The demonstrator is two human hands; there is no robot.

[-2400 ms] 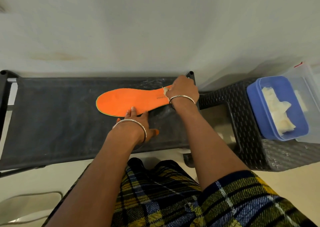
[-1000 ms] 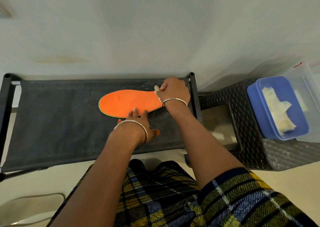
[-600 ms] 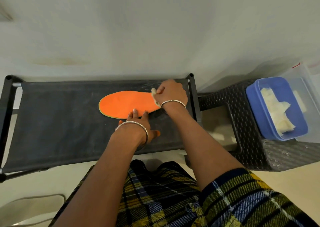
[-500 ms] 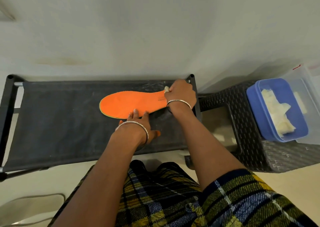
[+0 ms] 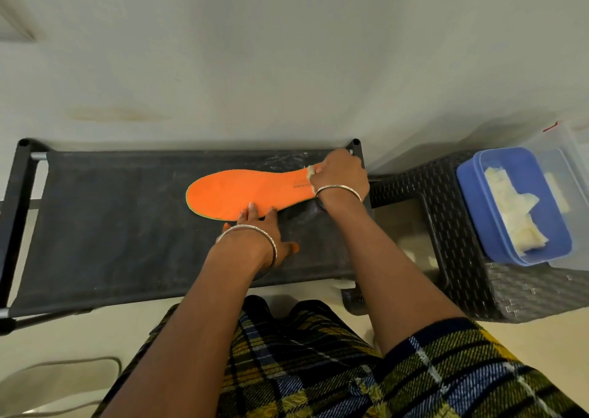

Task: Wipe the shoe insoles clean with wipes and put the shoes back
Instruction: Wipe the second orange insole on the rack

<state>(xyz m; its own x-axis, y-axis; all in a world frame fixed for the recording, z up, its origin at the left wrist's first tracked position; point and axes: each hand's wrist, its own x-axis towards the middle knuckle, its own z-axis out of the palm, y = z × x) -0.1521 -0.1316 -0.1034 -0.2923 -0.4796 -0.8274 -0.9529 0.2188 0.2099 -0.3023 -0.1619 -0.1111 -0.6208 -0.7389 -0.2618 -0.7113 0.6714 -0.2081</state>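
On the black rack shelf (image 5: pixel 111 226), the orange insole (image 5: pixel 242 191) lies flat, toe toward nine o'clock. My right hand (image 5: pixel 339 175) has its grip clenched on a wipe (image 5: pixel 310 170) at the heel, the three o'clock end. My left hand (image 5: pixel 258 226), grip released and fingers flat, pins the six o'clock edge. I judge wiping is underway; next comes a steady stroke toeward.

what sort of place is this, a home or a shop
Most likely a home, by a plain wall: a low fabric shoe rack, a woven plastic stool beside it, and a blue tub of wipes on the stool.
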